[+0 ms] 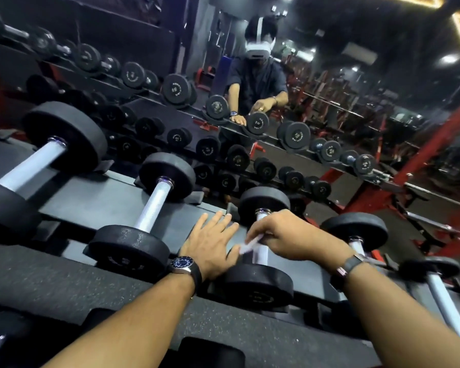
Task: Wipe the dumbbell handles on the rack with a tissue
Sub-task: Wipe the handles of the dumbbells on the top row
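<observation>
two hands in view over the top shelf of the rack (96,197). the right hand (284,235) is curled over the handle (262,249) of a dumbbell (258,285), pinching a white tissue (248,244) against the metal — the tissue pokes out from under the fingers on the left side, a bit blurred. the left hand (210,243) lies flat with fingers spread on the grey shelf pad just beside that same dumbbell, touching its near plate with the edge of the palm as far as i can tell. it holds nothing.

count on this top shelf: five dumbbells at least partly visible. from the left, a big one (61,134) cut off by the frame edge, then a second dumbbell (154,205) with a bare silver handle, then the one being gripped, then a fourth (356,229) just right of the right wrist, then a fifth (441,285) mostly blurred at the right edge.

two wrist things — a watch with a blue face (182,264) on the left wrist and a dark band (347,266) on the right.

behind the rack is a mirror (329,75) that shows the person reflected, headset on, plus rows of reflected dumbbells too many and too dark to count properly. a red frame post (420,155) runs diagonally at right.
</observation>
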Motion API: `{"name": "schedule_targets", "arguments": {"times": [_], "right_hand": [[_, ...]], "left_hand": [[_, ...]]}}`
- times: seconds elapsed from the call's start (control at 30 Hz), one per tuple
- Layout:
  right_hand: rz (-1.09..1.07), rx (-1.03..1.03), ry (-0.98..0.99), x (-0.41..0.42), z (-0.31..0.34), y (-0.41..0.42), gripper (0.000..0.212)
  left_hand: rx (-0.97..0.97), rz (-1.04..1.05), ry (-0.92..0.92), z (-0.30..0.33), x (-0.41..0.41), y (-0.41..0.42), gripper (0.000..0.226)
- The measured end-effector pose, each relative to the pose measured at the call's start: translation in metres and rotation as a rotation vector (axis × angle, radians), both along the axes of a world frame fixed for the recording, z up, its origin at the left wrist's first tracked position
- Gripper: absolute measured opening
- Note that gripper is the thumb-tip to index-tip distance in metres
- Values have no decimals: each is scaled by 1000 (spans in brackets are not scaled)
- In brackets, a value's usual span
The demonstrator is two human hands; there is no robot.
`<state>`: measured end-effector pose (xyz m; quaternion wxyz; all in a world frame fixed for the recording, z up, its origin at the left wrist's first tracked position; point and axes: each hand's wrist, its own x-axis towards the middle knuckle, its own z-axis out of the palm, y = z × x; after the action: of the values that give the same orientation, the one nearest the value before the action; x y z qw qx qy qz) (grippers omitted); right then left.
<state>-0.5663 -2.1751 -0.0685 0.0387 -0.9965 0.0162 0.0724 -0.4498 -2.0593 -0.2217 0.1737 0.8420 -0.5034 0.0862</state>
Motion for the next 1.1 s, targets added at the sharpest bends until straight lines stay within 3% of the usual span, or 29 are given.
{"name": "schedule_targets", "arguments": {"times": [0.13, 0.2, 0.4, 0.53, 0.63, 0.73, 0.8, 1.0, 1.1], "right_hand": [[-571, 542, -404, -39, -17, 5, 26], [-720, 767, -528, -52, -33, 4, 23], [-836, 1061, -735, -77, -46, 8, 35], [-927, 1188, -709, -87, -39, 19, 21], [-946, 1110, -675, -100, -34, 21, 19], [-925, 813, -646, -113, -28, 21, 44], [-844, 593, -663, -124, -23, 20, 48], [-750, 249, -719, -169, -9, -12, 10], [-781, 234, -778, -196, -8, -43, 16]], "left_hand": [[16, 10, -4, 6, -5, 2, 81], [38, 19, 36, 8, -6, 3, 82], [104, 18, 130, 31, -10, 7, 56], [34, 22, 172, 47, -16, 18, 52], [-11, -16, 187, 61, -28, 22, 54], [-55, -73, 175, 80, -43, 19, 58], [-74, -109, 143, 93, -53, 13, 64], [-26, -169, 17, 117, -92, -29, 66], [34, -166, -15, 117, -120, -54, 65]]}}
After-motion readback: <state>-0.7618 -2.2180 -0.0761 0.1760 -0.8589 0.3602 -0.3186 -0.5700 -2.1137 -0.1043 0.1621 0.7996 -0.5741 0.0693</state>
